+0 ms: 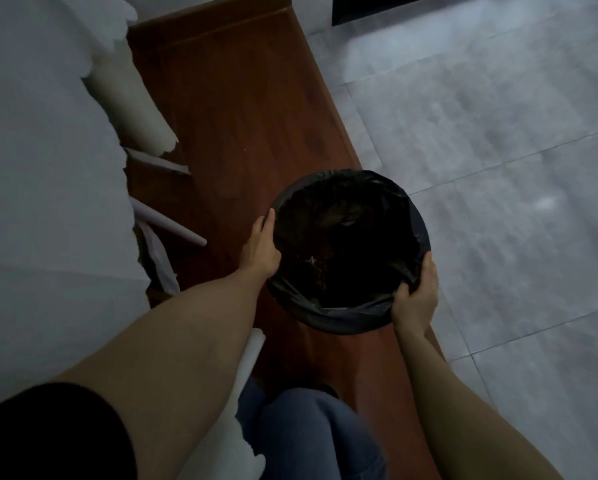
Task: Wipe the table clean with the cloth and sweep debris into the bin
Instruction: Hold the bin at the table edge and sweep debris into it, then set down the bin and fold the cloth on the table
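Observation:
A round bin point(346, 317) lined with a black plastic bag stands on the brown wooden surface point(242, 109), near its right edge. Dark debris and a pale scrap lie inside it. My left hand point(261, 249) grips the bin's left rim. My right hand point(417, 297) grips the front right rim, fingers curled over the bag. No cloth is in view.
A white-covered surface point(41, 168) fills the left side, with white rolled tubes point(134, 98) and torn paper along its edge. Grey tiled floor point(498, 168) lies to the right. My blue-jeaned knee point(311, 438) is at the bottom.

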